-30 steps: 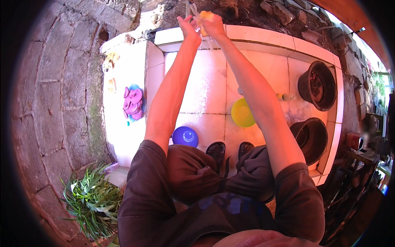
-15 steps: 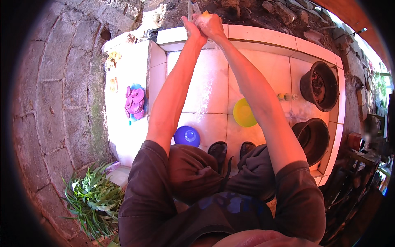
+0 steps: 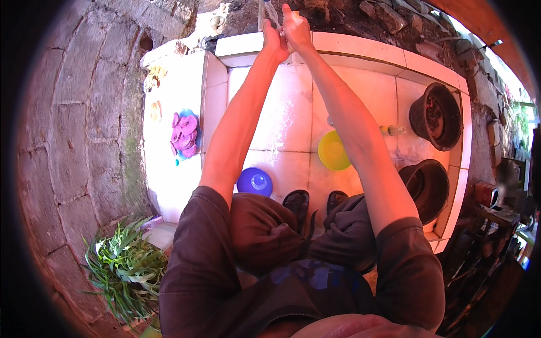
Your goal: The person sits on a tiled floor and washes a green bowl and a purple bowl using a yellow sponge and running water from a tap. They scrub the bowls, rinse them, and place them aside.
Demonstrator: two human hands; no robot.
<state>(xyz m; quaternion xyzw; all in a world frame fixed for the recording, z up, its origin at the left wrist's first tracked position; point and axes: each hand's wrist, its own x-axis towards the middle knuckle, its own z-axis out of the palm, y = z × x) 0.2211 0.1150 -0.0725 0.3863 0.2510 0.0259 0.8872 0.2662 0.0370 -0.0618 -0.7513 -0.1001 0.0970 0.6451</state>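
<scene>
Both my arms reach to the far side, where water runs from a pipe point(image 3: 261, 17). My left hand point(image 3: 274, 44) is cupped under the stream, its thumb raised and its fingers apart, though partly hidden. Close beside it, my right hand point(image 3: 297, 31) is closed around something small and yellowish, mostly covered by the fingers. The hands nearly touch, just beyond the tiled rim point(image 3: 358, 48). Below my arms on the wet tiles sit a blue bowl point(image 3: 255, 181) and a yellow-green bowl point(image 3: 333, 151).
Two dark basins point(image 3: 435, 117) stand along the right wall. Purple slices point(image 3: 184, 134) lie on a blue plate atop the left ledge point(image 3: 189, 73). Leafy green stalks point(image 3: 127, 267) are piled at lower left. Small jars point(image 3: 393, 130) stand by my right forearm.
My right hand has turned and shifted slightly right, its thumb now pointing up. My left hand has moved slightly right and nearer. The yellowish thing shows less than before.
</scene>
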